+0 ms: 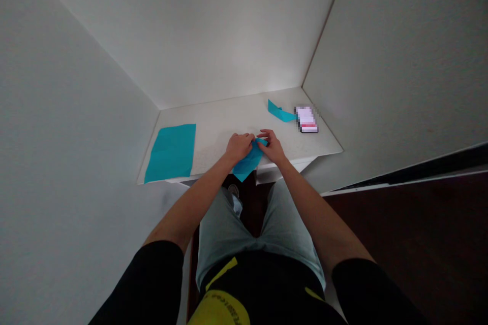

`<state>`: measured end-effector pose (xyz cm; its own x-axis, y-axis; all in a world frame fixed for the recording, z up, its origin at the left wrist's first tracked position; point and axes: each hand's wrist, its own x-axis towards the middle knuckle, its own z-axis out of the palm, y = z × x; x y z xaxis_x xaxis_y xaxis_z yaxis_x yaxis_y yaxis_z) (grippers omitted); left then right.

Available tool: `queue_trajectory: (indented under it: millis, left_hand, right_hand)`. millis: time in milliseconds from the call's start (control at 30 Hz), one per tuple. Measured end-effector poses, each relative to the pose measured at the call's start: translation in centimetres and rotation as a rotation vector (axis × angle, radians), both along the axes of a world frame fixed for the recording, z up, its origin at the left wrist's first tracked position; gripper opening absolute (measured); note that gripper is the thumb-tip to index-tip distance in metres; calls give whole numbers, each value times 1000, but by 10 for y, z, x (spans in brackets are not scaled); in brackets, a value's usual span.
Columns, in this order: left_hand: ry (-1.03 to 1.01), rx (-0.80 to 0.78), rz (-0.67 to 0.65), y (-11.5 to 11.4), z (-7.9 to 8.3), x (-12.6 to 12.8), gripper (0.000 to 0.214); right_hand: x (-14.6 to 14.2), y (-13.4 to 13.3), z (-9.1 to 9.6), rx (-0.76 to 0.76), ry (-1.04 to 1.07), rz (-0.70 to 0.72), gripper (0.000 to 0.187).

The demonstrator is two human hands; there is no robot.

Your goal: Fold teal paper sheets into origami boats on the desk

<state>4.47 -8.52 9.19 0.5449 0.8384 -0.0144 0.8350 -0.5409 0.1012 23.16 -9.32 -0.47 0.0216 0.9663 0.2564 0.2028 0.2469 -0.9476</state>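
Observation:
A folded piece of turquoise paper (247,162) lies at the front edge of a small white table (221,117), one corner hanging past the edge. My left hand (238,145) is curled with its fingers pinching the paper's upper left part. My right hand (271,144) pinches the paper's upper right corner, fingers bent and pressed together. The two hands nearly touch each other over the fold.
A flat turquoise sheet (171,152) lies at the table's left end. A folded turquoise paper shape (280,111) sits at the back right beside a blurred small white and red object (307,119). White walls close in the table on three sides. My knees are under the front edge.

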Motion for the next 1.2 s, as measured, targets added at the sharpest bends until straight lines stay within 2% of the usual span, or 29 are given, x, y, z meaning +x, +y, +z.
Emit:
queue_trajectory:
  millis: [133, 233, 333, 433, 500, 600, 700, 767, 933, 1200]
  left_hand:
    - [-19, 27, 9, -2, -1, 2, 23]
    - [-102, -5, 73, -1, 0, 3, 21]
    - [-308, -46, 206, 4, 3, 3, 14]
    - [-519, -128, 347, 11, 7, -2, 7]
    - [-637, -188, 436, 16, 8, -7, 5]
    - [-803, -219, 553, 23, 5, -19, 7]
    - [-959, -317, 673, 28, -1, -36, 9]
    - [-981, -349, 741, 29, -6, -48, 11]
    - [-876, -254, 820, 27, -19, -69, 9]
    - [-814, -170, 828, 17, -39, -68, 13]
  right_hand:
    - [0, -1, -1, -13, -22, 15, 60]
    - [1, -1, -1, -12, -47, 6, 65]
    - [1, -2, -1, -14, -84, -4, 58]
    - [1, -2, 1, -23, -118, 3, 32]
    - [1, -1, 2, -24, -142, 3, 23]
    - [1, -1, 4, -23, -155, -12, 23]
    - [1, -1, 6, -29, -148, -34, 24]
    - [1, -1, 7, -35, -141, -46, 26]
    - [1, -2, 6, -40, -151, -42, 37]
    - [3, 3, -5, -31, -116, -47, 45]
